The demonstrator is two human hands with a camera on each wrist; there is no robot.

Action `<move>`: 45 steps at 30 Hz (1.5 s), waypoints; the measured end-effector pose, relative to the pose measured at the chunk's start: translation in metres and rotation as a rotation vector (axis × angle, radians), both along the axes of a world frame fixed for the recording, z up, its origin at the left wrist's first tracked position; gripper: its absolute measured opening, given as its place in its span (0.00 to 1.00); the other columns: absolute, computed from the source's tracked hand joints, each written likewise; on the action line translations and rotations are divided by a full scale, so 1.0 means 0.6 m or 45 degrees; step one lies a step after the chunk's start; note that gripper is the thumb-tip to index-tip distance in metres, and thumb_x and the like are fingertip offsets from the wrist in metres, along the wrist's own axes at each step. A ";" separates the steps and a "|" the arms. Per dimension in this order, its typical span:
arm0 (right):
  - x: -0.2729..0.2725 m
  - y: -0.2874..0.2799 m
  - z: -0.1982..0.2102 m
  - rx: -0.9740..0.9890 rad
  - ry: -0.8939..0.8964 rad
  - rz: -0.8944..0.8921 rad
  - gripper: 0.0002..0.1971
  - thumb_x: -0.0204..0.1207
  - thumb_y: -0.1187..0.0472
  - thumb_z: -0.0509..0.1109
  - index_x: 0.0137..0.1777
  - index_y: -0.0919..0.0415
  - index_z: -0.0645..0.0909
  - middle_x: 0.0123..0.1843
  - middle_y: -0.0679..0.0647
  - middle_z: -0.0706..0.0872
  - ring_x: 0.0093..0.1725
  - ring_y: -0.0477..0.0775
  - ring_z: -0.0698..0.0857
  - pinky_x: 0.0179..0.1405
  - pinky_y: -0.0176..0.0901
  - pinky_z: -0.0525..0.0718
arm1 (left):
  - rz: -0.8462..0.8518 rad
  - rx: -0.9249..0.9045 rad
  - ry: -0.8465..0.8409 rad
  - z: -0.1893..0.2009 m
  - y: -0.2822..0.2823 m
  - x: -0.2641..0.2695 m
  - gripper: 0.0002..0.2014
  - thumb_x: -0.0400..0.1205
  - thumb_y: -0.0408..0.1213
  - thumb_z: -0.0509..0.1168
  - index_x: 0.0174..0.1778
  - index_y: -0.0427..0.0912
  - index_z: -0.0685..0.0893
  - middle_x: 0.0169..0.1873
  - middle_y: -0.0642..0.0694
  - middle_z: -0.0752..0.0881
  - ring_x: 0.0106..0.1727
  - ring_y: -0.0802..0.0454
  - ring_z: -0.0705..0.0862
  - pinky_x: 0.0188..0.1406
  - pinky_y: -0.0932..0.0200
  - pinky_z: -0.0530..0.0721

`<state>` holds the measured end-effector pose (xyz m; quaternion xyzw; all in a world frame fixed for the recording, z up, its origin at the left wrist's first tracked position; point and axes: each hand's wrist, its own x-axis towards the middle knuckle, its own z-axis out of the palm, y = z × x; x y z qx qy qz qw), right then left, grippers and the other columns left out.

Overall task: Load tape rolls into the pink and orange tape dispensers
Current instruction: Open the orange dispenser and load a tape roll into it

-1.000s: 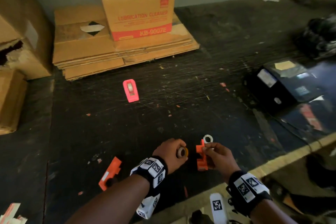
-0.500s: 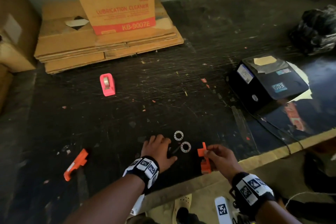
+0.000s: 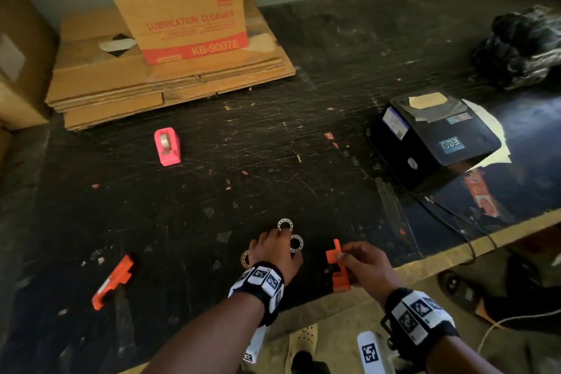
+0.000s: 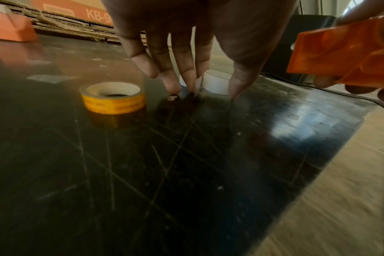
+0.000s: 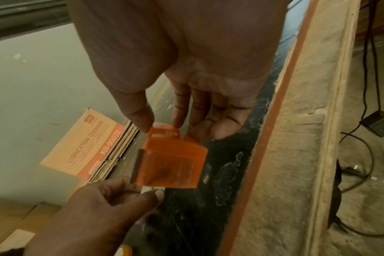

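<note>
My right hand [image 3: 343,255] pinches one orange dispenser half [image 3: 337,267] between thumb and fingers [image 5: 140,114], just above the table's near edge. My left hand [image 3: 282,237] reaches down with straight fingers [image 4: 171,83]; their tips touch the table at two white ring cores [image 3: 285,225] [image 3: 296,243]. One white core [image 4: 216,82] stands between thumb and fingers. A yellow tape roll [image 4: 113,97] lies flat just left of that hand. The other orange dispenser half [image 3: 112,282] lies at the near left. The pink dispenser [image 3: 167,146] stands further back with a roll inside it.
A black printer [image 3: 431,136] with a cable sits at the right. Flattened cardboard [image 3: 170,85] and a carton [image 3: 182,9] stand at the back left, and a dark bundle [image 3: 522,45] at the far right. The table's near edge [image 3: 455,249] runs beside my right hand.
My left hand has put the yellow roll down on the table and moved its fingers onto the white cores. A white core has left the orange half, which my right hand still holds.
</note>
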<state>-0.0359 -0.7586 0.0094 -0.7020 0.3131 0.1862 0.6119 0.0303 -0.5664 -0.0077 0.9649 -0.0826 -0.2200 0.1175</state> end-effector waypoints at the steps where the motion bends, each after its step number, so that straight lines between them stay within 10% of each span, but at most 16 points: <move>1: 0.006 0.005 0.003 0.005 0.006 0.005 0.07 0.81 0.62 0.72 0.57 0.61 0.84 0.48 0.60 0.94 0.41 0.53 0.94 0.34 0.45 0.92 | 0.017 -0.054 0.022 0.003 0.005 0.001 0.21 0.78 0.53 0.66 0.67 0.53 0.78 0.65 0.47 0.84 0.68 0.43 0.81 0.67 0.43 0.79; 10: 0.088 0.118 0.037 -0.029 -0.172 0.155 0.04 0.80 0.62 0.74 0.53 0.58 0.85 0.44 0.55 0.93 0.32 0.45 0.89 0.24 0.30 0.82 | 0.091 -0.440 -0.032 0.067 0.103 0.023 0.26 0.76 0.49 0.70 0.71 0.58 0.76 0.68 0.52 0.79 0.66 0.47 0.83 0.65 0.50 0.83; 21: 0.175 0.325 0.067 0.028 -0.252 0.357 0.06 0.80 0.64 0.73 0.55 0.56 0.86 0.50 0.56 0.93 0.51 0.56 0.92 0.54 0.56 0.91 | 0.133 -0.627 -0.168 0.119 0.303 0.059 0.23 0.75 0.43 0.74 0.67 0.49 0.81 0.66 0.49 0.81 0.65 0.54 0.82 0.69 0.57 0.81; 27: 0.208 0.415 0.070 0.123 -0.226 0.326 0.05 0.80 0.65 0.72 0.52 0.57 0.87 0.50 0.61 0.93 0.42 0.52 0.91 0.39 0.44 0.88 | 0.255 -0.832 -0.186 0.139 0.387 0.070 0.22 0.76 0.35 0.74 0.67 0.47 0.85 0.60 0.45 0.89 0.60 0.52 0.87 0.67 0.59 0.83; 33: 0.236 0.495 0.056 0.196 -0.168 0.298 0.06 0.80 0.63 0.72 0.53 0.57 0.89 0.52 0.63 0.94 0.54 0.66 0.92 0.59 0.70 0.89 | 0.479 -0.997 0.043 0.124 0.476 0.098 0.21 0.84 0.34 0.64 0.74 0.54 0.80 0.64 0.47 0.88 0.57 0.61 0.87 0.66 0.57 0.85; 45: 0.232 0.584 0.055 0.224 -0.132 0.334 0.06 0.80 0.58 0.72 0.50 0.53 0.92 0.51 0.58 0.95 0.56 0.62 0.92 0.62 0.70 0.88 | 0.542 -1.088 0.000 0.085 0.574 0.108 0.18 0.80 0.41 0.74 0.66 0.58 0.86 0.57 0.57 0.92 0.58 0.66 0.88 0.68 0.53 0.86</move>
